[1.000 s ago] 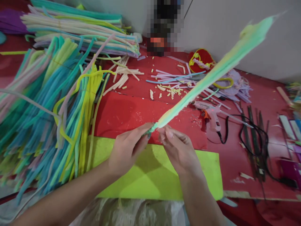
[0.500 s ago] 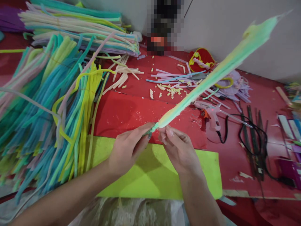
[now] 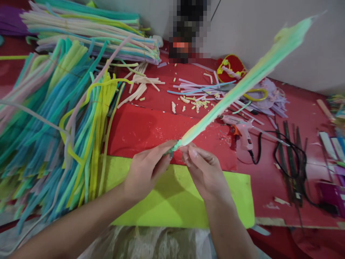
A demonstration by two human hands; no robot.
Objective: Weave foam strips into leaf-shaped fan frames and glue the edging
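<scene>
A long bundle of green and pale yellow pipe cleaners (image 3: 237, 90) slants up to the right, its far end blurred. My left hand (image 3: 147, 165) is closed on the bundle's short twisted green end (image 3: 176, 145), gripping it between thumb and fingers. Just right of that point, my right hand (image 3: 206, 167) pinches at the base of the bundle with thumb and forefinger. What exactly lies between the right fingertips is partly hidden. Both hands hover above a yellow-green mat (image 3: 167, 208) and a red sheet (image 3: 151, 129).
Piled pipe cleaners (image 3: 54, 118) fill the left side, with tied bundles (image 3: 94, 32) behind. Cut pieces (image 3: 198, 104) and lilac strips (image 3: 188, 86) lie at the back. A pink glue gun (image 3: 244, 135) with a black cord (image 3: 275, 158) rests at right, near dark thin rods (image 3: 292, 154).
The far end of the pipe-cleaner bundle has swung slightly to the left. Both hands stay in almost the same place, still closed.
</scene>
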